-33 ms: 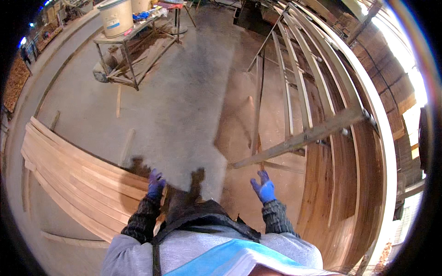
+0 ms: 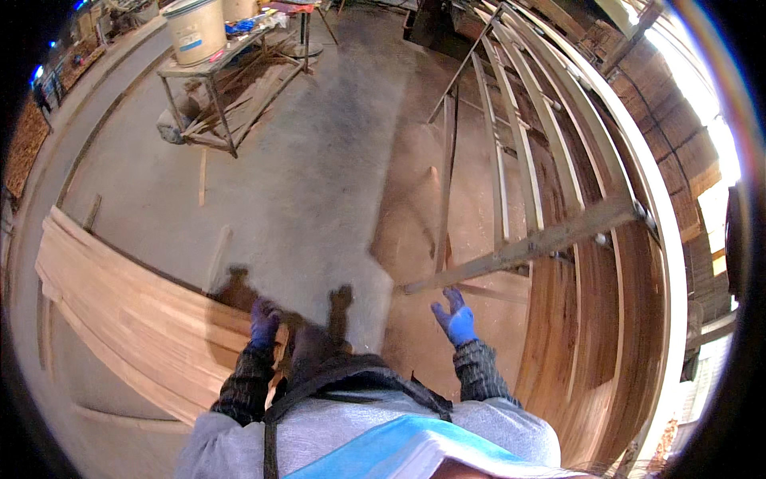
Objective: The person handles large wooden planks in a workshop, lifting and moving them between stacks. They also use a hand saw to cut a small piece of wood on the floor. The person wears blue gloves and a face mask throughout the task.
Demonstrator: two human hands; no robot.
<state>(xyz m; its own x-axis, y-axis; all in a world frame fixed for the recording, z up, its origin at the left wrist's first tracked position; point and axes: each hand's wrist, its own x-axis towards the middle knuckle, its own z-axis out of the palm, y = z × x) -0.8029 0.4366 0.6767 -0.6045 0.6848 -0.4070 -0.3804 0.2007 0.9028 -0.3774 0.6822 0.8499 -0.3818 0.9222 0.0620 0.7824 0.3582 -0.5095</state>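
Boards [image 2: 136, 303] left, rack [image 2: 519, 243] right, table [image 2: 233, 53] ahead, bucket [image 2: 195, 33] on it, seemingly wood [image 2: 255, 102] beneath

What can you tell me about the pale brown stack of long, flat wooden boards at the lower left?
The pale brown stack runs slantwise at the person's left. Its boards, seemingly unpainted wood, lie close side by side, with light grain and slightly uneven left ends; the part near the blue-gloved left hand is in shadow. Whether that hand touches it cannot be told. Its support is mostly hidden.

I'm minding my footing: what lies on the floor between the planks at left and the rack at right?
The head view shows a pale narrow strip and dark shadows on the floor.
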